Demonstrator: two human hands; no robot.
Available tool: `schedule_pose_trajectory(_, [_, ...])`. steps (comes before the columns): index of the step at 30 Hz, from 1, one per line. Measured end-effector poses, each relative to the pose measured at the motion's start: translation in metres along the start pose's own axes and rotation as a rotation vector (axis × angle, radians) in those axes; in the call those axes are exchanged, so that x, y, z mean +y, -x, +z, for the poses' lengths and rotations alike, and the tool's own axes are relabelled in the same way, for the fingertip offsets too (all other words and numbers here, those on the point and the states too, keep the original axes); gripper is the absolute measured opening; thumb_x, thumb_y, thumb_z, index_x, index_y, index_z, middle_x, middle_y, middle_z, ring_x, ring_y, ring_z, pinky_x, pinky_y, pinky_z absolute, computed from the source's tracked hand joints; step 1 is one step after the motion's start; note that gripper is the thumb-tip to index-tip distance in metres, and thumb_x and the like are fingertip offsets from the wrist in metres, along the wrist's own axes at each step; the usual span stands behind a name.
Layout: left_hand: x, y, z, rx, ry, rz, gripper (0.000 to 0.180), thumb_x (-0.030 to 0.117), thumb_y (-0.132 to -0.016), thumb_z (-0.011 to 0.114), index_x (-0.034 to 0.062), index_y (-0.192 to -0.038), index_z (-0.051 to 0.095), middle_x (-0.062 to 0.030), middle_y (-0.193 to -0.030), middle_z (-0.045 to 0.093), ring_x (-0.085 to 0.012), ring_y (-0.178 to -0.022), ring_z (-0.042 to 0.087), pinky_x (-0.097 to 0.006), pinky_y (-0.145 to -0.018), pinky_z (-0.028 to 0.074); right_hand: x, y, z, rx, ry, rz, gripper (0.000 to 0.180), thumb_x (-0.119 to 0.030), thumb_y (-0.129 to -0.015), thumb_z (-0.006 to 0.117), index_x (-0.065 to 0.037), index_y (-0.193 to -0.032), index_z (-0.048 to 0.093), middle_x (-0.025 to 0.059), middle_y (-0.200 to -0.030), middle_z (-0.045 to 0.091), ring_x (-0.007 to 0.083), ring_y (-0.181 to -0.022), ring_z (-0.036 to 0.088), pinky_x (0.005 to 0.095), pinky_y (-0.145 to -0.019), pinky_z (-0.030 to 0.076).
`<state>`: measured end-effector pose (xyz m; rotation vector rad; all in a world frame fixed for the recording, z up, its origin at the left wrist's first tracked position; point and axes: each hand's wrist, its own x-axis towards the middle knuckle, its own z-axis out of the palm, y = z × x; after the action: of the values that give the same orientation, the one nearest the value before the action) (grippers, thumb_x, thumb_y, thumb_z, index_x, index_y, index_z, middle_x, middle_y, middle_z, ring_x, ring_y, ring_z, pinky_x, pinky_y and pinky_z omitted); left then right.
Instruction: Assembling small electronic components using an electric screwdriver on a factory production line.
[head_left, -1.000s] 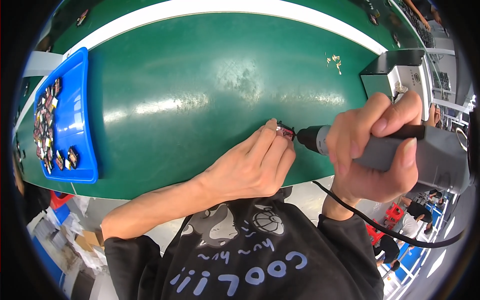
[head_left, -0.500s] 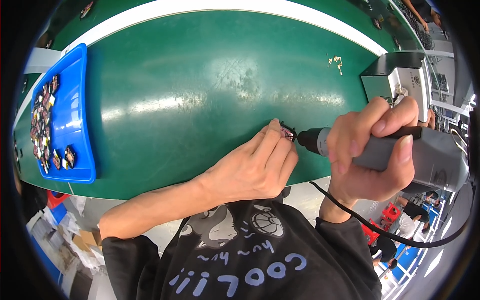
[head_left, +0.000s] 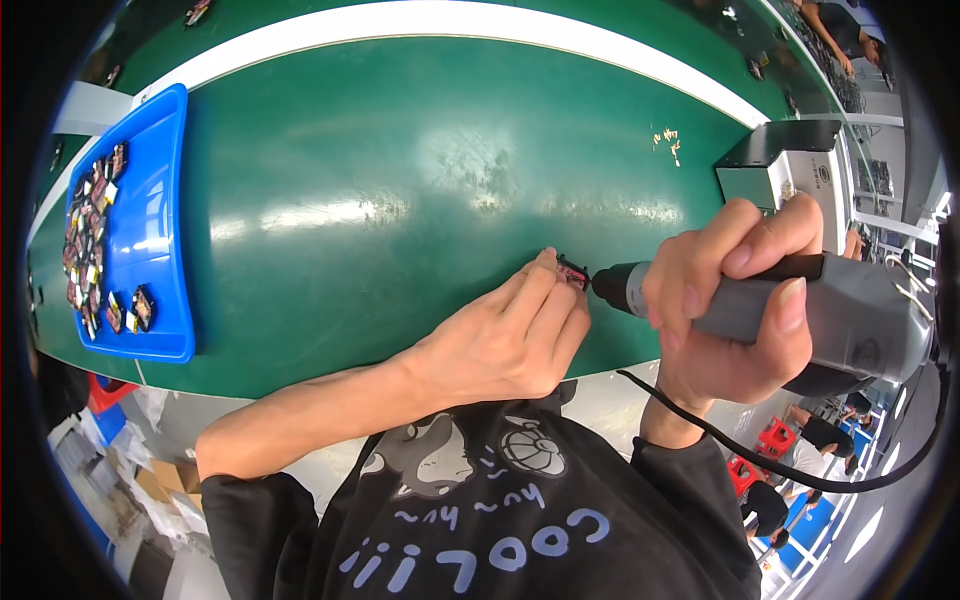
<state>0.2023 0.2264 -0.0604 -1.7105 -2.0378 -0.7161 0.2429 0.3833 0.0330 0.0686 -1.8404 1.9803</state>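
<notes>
My left hand (head_left: 515,325) pinches a small dark electronic part (head_left: 572,273) with some red on it, close to the near edge of the green table (head_left: 350,150). My fingers hide much of the part. In my right hand (head_left: 735,290) is a grey corded electric screwdriver (head_left: 820,310), held nearly level, its black nose (head_left: 617,286) pointing left at the part. The tip is at the part's right side; whether it touches cannot be made out. A black cable (head_left: 760,462) loops below my right wrist.
At the far left stands a blue tray (head_left: 178,220) with many similar small parts (head_left: 92,230) piled along its left side. Small brass-coloured screws (head_left: 667,142) lie loose at the back right, near a black-and-white box-shaped device (head_left: 780,165). Other people (head_left: 825,440) sit in the lower right background.
The view has shifted slightly. My left hand still pinches the part, whose reddish face shows a little more; my right hand and the screwdriver sit slightly further left in the picture.
</notes>
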Motion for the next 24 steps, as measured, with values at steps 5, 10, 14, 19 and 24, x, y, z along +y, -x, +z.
schedule_pose_trajectory(5, [0.0012, -0.0011, 0.0007, -0.008, -0.023, 0.009, 0.014, 0.001, -0.075, 0.067, -0.0072, -0.086, 0.067, -0.0140, -0.081, 0.062, -0.0305, -0.088, 0.069, -0.032, -0.079, 0.060, 0.0021, 0.0043, -0.0026, 0.005, -0.056, -0.012, 0.030, -0.032, -0.099, 0.046, -0.003, -0.094, 0.039, 0.0111, -0.066, 0.047, 0.0141, -0.035, 0.040, 0.0291, -0.034, 0.037])
schedule_pose_trajectory(10, [0.0009, -0.0022, 0.0009, -0.036, -0.012, 0.024, 0.013, 0.001, -0.077, 0.067, -0.0075, -0.086, 0.067, -0.0147, -0.082, 0.062, -0.0307, -0.089, 0.069, -0.032, -0.080, 0.060, 0.0024, 0.0056, -0.0025, 0.067, -0.086, -0.017, 0.030, -0.032, -0.100, 0.045, -0.003, -0.093, 0.038, 0.0104, -0.066, 0.046, 0.0138, -0.035, 0.039, 0.0291, -0.033, 0.036])
schedule_pose_trajectory(14, [0.0006, -0.0005, 0.0025, -0.042, -0.014, 0.033, 0.015, 0.002, -0.078, 0.067, -0.0083, -0.088, 0.066, -0.0142, -0.082, 0.061, -0.0303, -0.088, 0.068, -0.033, -0.081, 0.060, 0.0003, 0.0027, -0.0037, 0.084, -0.118, -0.010, 0.031, -0.032, -0.101, 0.044, -0.003, -0.092, 0.038, 0.0101, -0.066, 0.045, 0.0137, -0.035, 0.039, 0.0291, -0.033, 0.035])
schedule_pose_trajectory(19, [0.0001, 0.0019, 0.0039, -0.030, -0.016, 0.046, 0.014, 0.009, -0.077, 0.067, -0.0033, -0.083, 0.064, -0.0145, -0.083, 0.062, -0.0325, -0.093, 0.065, -0.035, -0.088, 0.059, -0.0015, -0.0009, -0.0051, 0.059, -0.076, 0.010, 0.030, -0.032, -0.101, 0.042, -0.003, -0.093, 0.039, 0.0103, -0.066, 0.045, 0.0136, -0.035, 0.038, 0.0299, -0.034, 0.035])
schedule_pose_trajectory(24, [-0.0016, 0.0001, 0.0013, -0.029, 0.001, 0.026, 0.015, 0.001, -0.079, 0.067, -0.0083, -0.090, 0.066, -0.0128, -0.082, 0.060, -0.0289, -0.089, 0.068, -0.032, -0.077, 0.060, 0.0004, -0.0007, -0.0046, 0.043, -0.093, 0.024, 0.029, -0.031, -0.102, 0.041, -0.003, -0.094, 0.040, 0.0105, -0.066, 0.045, 0.0135, -0.035, 0.038, 0.0302, -0.034, 0.035])
